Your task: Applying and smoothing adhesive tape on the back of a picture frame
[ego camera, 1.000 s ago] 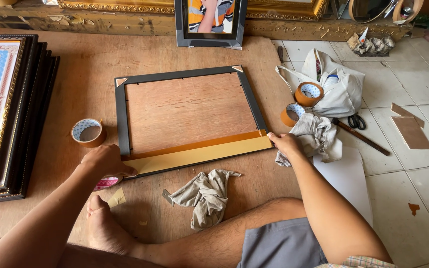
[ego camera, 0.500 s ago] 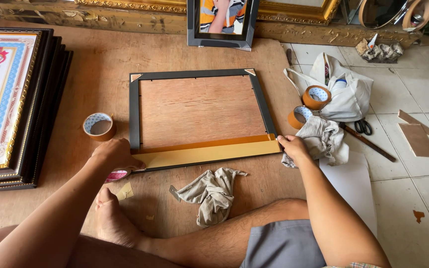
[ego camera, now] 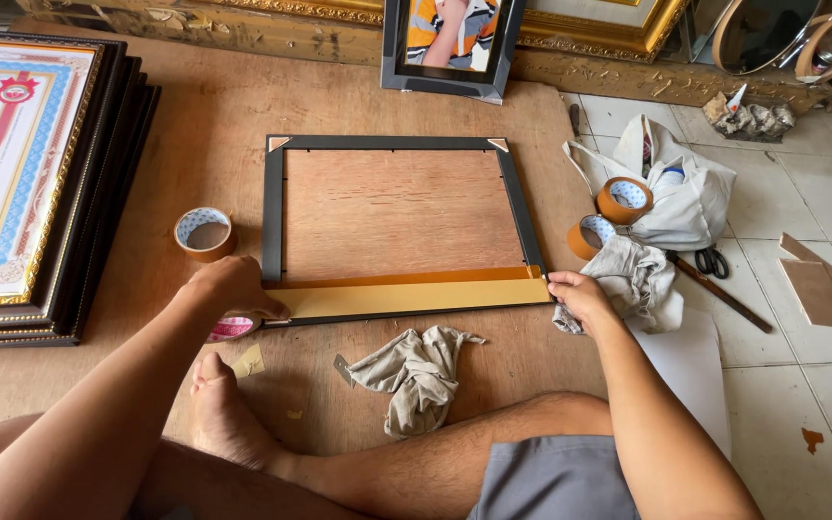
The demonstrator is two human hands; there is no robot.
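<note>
Two hands pin a strip of brown tape [ego camera: 406, 294] along the near edge of a black picture frame [ego camera: 272, 207], which lies face down on the wooden board [ego camera: 195, 125]. The left hand [ego camera: 233, 289] presses its fingers flat on the strip's left end, while the right hand [ego camera: 580, 297] pinches the right end at the frame's corner, apparently keeping the strip taut and straight. A tape roll [ego camera: 204, 233] sits near the left hand; a grey rag [ego camera: 416, 371] lies nearer the legs.

framed certificate [ego camera: 7, 164] far left, blue-gold border, red ribbon stripe
</note>
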